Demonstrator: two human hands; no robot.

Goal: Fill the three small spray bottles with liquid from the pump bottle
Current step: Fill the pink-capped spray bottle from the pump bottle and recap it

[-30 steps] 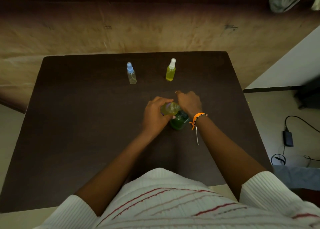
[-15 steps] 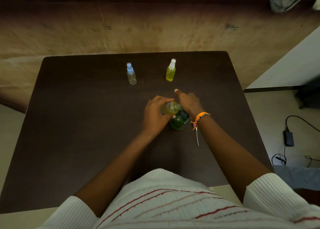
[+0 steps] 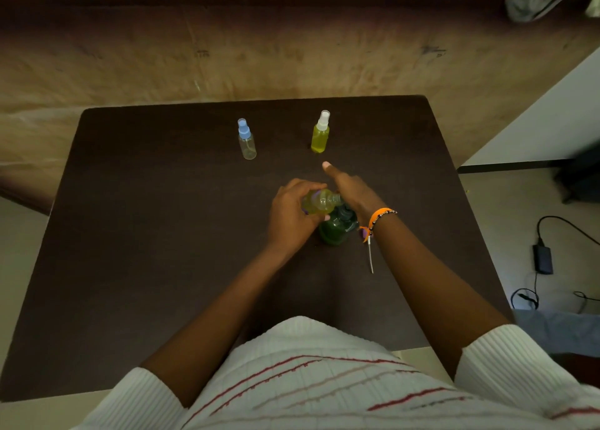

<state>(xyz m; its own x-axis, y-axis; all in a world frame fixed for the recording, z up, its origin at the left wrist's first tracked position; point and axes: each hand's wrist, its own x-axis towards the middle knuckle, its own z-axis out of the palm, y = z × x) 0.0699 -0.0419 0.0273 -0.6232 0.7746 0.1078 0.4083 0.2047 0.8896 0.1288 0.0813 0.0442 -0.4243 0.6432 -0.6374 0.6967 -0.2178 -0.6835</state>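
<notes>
Step in hand, by my read: 2nd bottle being filled. The left hand (image 3: 293, 213) was wrapped round a small clear plastic spray bottle with yellow-green liquid inside (image 3: 319, 201), cap off, tipped over sideways w/ its open neck pointing to 3 o'clock, right at the head of the dark green rounded pump bottle (image 3: 337, 226). That pump bottle stood on the dark brown table (image 3: 130, 234), about mid-table, just beside both hands. The right hand (image 3: 352, 190) lay flat on top of the pump head, palm down, fingers stretched out toward 11 o'clock and not curled on anything; looked like a pressing pose, though the nozzle itself was hidden under the hand.

At 12 o'clock from the hands, well apart, stood a capped small bottle with a white sprayer, full of yellow liquid (image 3: 320, 133), so prob. done. At 11 o'clock stood a small clear bottle with a blue sprayer (image 3: 246, 140), seemingly empty.

Next move likely calls for more pumps while keeping neck lined up w/ the spout, then righting the bottle and screwing its sprayer back on. Couldn't see that sprayer cap anywhere. Risk: drips past the narrow neck.
</notes>
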